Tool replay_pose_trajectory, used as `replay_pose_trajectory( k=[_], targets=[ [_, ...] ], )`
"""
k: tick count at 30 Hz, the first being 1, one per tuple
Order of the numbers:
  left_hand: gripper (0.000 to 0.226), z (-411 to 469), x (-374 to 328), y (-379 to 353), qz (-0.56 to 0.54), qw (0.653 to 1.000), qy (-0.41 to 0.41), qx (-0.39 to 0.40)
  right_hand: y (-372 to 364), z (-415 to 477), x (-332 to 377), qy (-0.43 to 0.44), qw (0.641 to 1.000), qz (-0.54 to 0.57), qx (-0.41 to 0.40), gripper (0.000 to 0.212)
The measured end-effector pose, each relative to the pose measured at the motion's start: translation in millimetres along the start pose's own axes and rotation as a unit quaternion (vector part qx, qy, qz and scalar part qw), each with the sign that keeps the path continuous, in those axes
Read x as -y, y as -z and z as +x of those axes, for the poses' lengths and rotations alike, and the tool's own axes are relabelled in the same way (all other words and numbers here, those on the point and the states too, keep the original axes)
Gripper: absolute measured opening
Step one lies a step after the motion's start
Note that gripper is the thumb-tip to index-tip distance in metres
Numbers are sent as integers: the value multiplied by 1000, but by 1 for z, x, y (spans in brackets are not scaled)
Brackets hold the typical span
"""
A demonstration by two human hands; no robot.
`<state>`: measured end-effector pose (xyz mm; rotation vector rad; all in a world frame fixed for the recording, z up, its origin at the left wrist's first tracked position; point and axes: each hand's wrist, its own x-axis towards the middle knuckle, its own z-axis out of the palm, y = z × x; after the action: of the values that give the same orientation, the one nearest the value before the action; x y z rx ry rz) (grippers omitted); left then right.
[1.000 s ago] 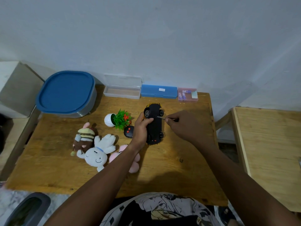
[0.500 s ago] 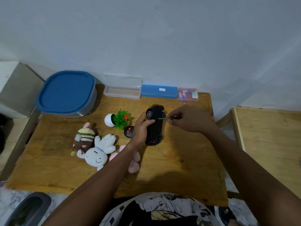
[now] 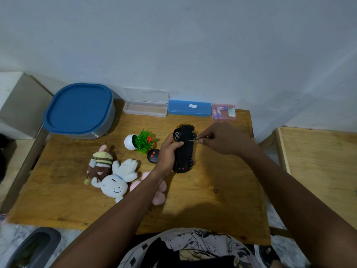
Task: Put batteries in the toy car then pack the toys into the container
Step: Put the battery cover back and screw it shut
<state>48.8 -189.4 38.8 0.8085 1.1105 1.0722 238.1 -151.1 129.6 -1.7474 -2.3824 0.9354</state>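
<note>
Left hand (image 3: 167, 152) has the toy car (image 3: 183, 151) belly-up, lifted just off the bench (image 3: 222, 190), black underside facing the camera. Its fingers (image 3: 176, 145) curl over the near flank of the car with the thumb up by the front wheel, a firm grip round the body. Right hand (image 3: 222, 140) comes in from the other side, fingertips (image 3: 201, 141) pinched on a thin metal tool (image 3: 193, 140), a small screwdriver by the look of it. Its tip lies across the car's underside near the front axle. Whether it sits in a screw is too fine to make out from here.

So the car sits between the two hands, left fingers wrapped on it, right fingers just beside it with only the tool reaching over.

Just left of the gripping hand, a black remote (image 3: 153, 155) with red buttons lies on the bench, and beyond it a toppled plant in a white pot (image 3: 144, 142). Three plush toys cluster nearer the person: a striped bee (image 3: 101, 161), a white one (image 3: 117, 178), a pink one (image 3: 160, 194) partly under the left forearm.

Along the wall: the container (image 3: 79, 111) with its blue lid on, a clear case (image 3: 145, 109), a blue case (image 3: 189, 109), and a pink box (image 3: 223, 112) holding batteries.
</note>
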Motion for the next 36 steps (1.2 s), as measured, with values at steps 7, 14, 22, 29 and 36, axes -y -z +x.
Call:
replay_pose_trajectory(
  k=[7,14,22,29,36],
  targets=[
    [42,1,2,1,21,1000,-8,9,0,-1,1,0,1000,7,12,25],
    [32,-1,1,0,35,999,-11,21,1,1,0,-17,998,39,46,24],
    [32,0,-1,2,36,999,-10,14,-2,-3,1,-11,997,50,53,14],
    [39,-1,-2,1,39,999,-14,8,-5,-1,-1,18,1000,-4,-24,14],
    [41,-2,2,1,57,998,-20,11,0,-2,10,-18,998,-6,62,23]
  ],
)
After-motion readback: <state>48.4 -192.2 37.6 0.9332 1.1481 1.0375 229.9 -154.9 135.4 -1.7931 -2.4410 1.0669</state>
